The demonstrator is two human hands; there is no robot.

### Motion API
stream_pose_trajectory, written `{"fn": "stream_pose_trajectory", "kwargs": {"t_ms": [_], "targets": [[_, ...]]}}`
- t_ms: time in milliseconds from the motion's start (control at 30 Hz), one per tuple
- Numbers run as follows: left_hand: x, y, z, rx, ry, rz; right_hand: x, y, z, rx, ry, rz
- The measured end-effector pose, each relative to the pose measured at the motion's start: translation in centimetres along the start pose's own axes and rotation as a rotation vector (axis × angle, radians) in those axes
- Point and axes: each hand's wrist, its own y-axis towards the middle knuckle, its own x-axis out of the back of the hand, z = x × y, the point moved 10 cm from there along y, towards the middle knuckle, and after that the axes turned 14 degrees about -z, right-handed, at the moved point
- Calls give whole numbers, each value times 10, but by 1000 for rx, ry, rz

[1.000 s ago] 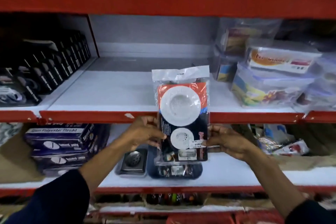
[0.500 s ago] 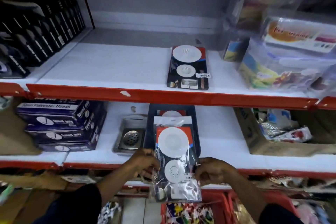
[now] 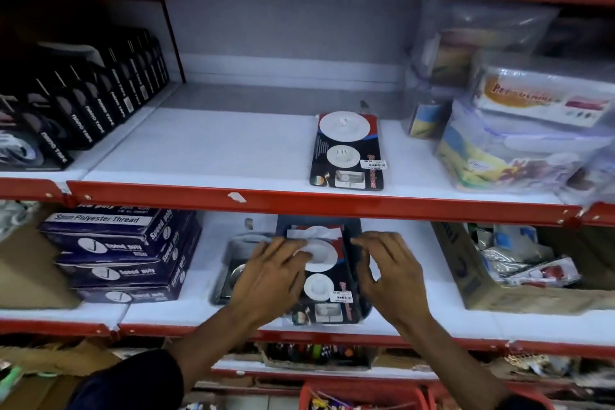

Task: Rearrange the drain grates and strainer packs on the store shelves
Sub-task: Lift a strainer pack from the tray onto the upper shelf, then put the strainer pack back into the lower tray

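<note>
A strainer pack (image 3: 322,276) (two white round strainers on a dark card, with a price sticker at the lower right) is seen lying flat in a dark tray (image 3: 354,236) on the lower shelf (image 3: 432,313). The left hand (image 3: 271,271) is laid over the pack's left side, its fingers spread and extended flat across the larger strainer, with no closed grip. The right hand (image 3: 387,271) is held at the tray's right edge with fingers loosely curved and apart; whether the pack is touched by it cannot be told. A metal drain grate (image 3: 229,276) is partly hidden under the left hand, just beside the tray. A second strainer pack (image 3: 346,151) is seen lying flat on the upper shelf (image 3: 199,150), well apart from both hands. Stacked blue thread boxes (image 3: 123,256) are placed left of the grate, and a cardboard box (image 3: 466,273) of packets stands to the right.
</note>
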Motion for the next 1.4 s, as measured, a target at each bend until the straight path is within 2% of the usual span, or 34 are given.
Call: {"fn": "stream_pose_trajectory", "kwargs": {"t_ms": [67,133,200,267,333,400,467,567,700,800,867,1000,1167,1400], "targets": [[36,20,-13,-142,26,-186,14,24,17,171,-40,-107],[62,46,-14,-155,35,-313,15,53,16,154,-75,-116],[72,76,-12,-136,54,-349,5,79,7,89,-141,-56],[66,106,-4,-72,73,-287,-9,97,-11,-22,-215,33],[38,131,15,75,54,-121,-32,103,-47,-277,-180,201],[1,142,37,303,-100,99,-50,99,-70,-504,-120,346],[-16,148,47,488,-307,203,-52,105,-71,-529,-74,366],[-11,160,60,608,-427,134,-45,119,-75,-574,27,264],[-4,154,88,924,-661,15,-33,112,-107,-911,383,52],[-4,147,89,1077,-954,99,-31,105,-107,-1112,708,62],[-1,137,85,1120,-1091,221,-27,103,-97,-1170,864,130],[10,111,76,1029,-1185,490,-26,80,-79,-1224,1044,402],[15,64,68,942,-1111,732,-26,30,-50,-1072,974,837],[-28,-24,50,1017,-966,922,-54,-77,-45,-1232,816,1187]]}}
